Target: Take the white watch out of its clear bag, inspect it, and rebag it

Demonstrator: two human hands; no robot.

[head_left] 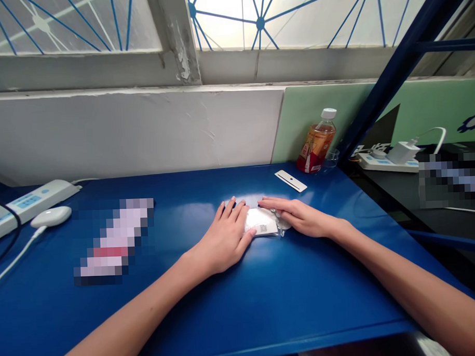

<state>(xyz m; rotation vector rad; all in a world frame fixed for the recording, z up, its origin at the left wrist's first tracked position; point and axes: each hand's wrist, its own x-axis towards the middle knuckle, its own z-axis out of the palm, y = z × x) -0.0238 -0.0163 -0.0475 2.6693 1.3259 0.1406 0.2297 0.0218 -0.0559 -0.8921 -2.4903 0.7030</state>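
Observation:
A small white packet in clear plastic wrapping lies on the blue table. A small dark square mark shows on its front. Over its left side rests my left hand, palm down, fingers spread and thumb along the near edge. My right hand lies at the packet's right end, its fingers stretched out and close together, touching the wrapping. Part of the packet is hidden under both hands. Neither hand is closed round it.
A bottle with an orange-red label and a white card with a dark line stand and lie behind. Leftward are a blurred-out flat object, a white plug-in puck on a cable and a power strip. A blue post rises right.

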